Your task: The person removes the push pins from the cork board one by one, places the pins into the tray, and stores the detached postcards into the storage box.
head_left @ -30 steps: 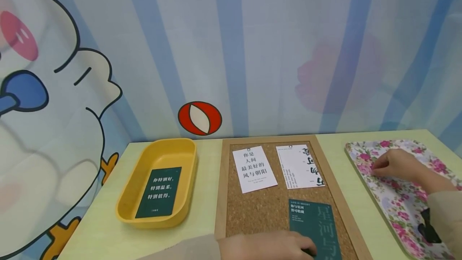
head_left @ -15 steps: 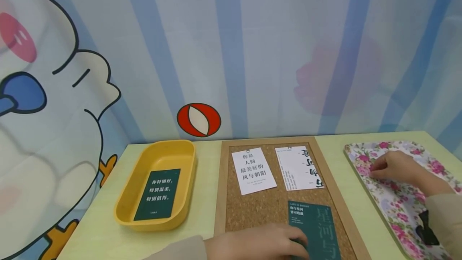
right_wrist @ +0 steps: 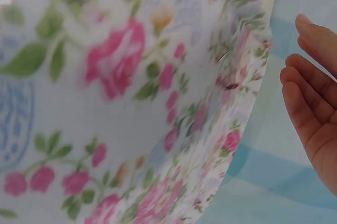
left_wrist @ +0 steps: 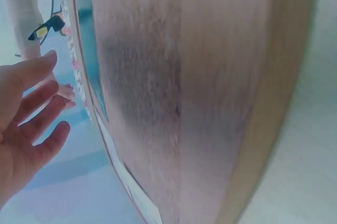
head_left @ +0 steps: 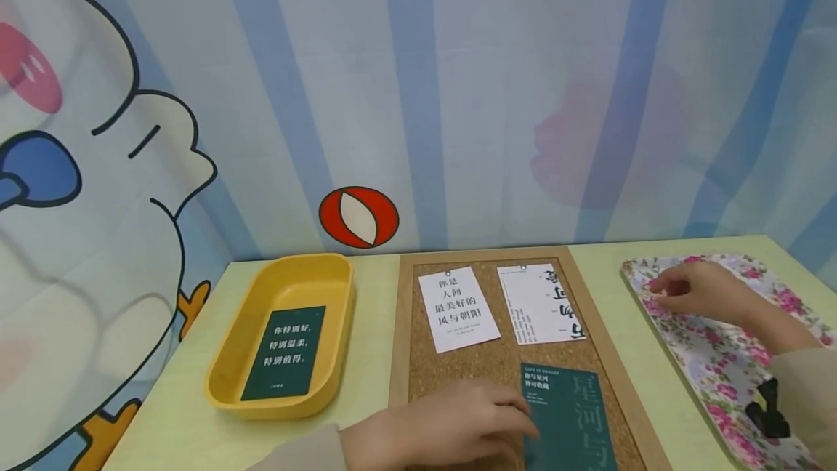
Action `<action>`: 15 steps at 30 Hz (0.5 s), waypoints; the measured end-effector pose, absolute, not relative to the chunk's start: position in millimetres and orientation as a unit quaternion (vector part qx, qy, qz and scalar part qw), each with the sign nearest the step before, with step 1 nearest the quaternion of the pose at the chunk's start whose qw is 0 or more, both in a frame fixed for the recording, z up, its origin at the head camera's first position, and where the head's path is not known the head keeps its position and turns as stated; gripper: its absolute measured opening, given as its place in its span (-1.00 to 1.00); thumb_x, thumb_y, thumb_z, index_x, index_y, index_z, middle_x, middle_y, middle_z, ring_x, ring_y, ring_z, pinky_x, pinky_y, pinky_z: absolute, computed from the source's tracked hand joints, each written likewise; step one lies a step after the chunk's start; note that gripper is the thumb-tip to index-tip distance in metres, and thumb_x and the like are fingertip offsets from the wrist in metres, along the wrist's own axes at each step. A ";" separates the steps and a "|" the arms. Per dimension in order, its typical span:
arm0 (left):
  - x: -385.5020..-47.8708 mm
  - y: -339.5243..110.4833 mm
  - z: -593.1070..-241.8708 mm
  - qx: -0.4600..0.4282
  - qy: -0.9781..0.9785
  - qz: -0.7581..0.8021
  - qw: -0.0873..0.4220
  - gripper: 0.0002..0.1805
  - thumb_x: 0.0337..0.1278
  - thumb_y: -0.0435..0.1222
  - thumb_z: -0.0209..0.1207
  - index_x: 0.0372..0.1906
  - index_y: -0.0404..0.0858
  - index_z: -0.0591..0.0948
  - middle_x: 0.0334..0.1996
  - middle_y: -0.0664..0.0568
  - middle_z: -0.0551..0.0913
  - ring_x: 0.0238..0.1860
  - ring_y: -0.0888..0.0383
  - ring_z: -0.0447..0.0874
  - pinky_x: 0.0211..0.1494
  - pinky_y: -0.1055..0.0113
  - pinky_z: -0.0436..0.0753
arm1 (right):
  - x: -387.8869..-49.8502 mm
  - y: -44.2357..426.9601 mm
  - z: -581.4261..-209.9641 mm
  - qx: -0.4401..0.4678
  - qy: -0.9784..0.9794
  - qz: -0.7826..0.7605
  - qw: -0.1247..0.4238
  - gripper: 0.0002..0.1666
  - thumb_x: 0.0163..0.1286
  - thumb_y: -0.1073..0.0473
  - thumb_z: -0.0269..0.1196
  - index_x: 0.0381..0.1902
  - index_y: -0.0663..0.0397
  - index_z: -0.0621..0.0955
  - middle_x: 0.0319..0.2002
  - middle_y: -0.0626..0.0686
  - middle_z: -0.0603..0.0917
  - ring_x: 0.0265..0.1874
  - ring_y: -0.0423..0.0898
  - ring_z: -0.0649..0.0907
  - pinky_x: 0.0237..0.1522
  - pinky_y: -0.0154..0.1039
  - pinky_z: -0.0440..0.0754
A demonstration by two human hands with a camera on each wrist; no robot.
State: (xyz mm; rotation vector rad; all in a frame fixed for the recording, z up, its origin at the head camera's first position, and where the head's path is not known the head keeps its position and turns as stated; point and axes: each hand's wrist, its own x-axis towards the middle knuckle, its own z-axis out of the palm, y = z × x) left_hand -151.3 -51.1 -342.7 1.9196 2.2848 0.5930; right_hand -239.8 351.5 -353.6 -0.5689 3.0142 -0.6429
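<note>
Reaching over pale-yellow table (head_left: 373, 325), left hand (head_left: 461, 424), right hand (head_left: 713, 295), each grip loosely spread, striped backdrop (head_left: 497, 93) behind.

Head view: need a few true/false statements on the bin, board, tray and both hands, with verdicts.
1. The yellow bin holds a green card. True.
2. The cork board carries three white cards. False: it carries a left white card, a right white card and a lower green card.
3. The right hand is over the flowered tray. True.
4. The left hand is inside the yellow bin. False: it is over the cork board.
5. Both white cards are nearer the board's far edge than the lower green card. True.
</note>
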 end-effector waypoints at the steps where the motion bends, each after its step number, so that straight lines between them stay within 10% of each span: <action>1: -152.2 -52.5 -341.9 0.628 0.753 0.191 0.039 -0.70 0.15 -0.32 0.21 0.01 -0.21 0.60 -0.04 0.05 0.58 -0.01 0.34 0.50 0.07 0.70 0.32 | -239.1 348.5 -352.1 -0.187 0.960 -0.207 0.000 -0.73 0.21 0.16 0.31 -0.18 0.22 0.65 -0.56 -0.14 0.53 -0.64 -0.27 0.40 -0.57 -0.33 0.43; 15: -160.3 -84.0 -329.0 0.564 0.802 0.196 -0.008 -0.69 0.11 -0.27 0.25 -0.01 -0.18 0.61 -0.04 0.10 0.58 -0.02 0.31 0.51 0.06 0.66 0.36 | -224.8 305.4 -336.1 -0.269 0.924 -0.271 -0.017 -0.74 0.19 0.16 0.33 -0.18 0.17 0.65 -0.41 -0.16 0.60 -0.47 -0.33 0.55 -0.48 -0.35 0.57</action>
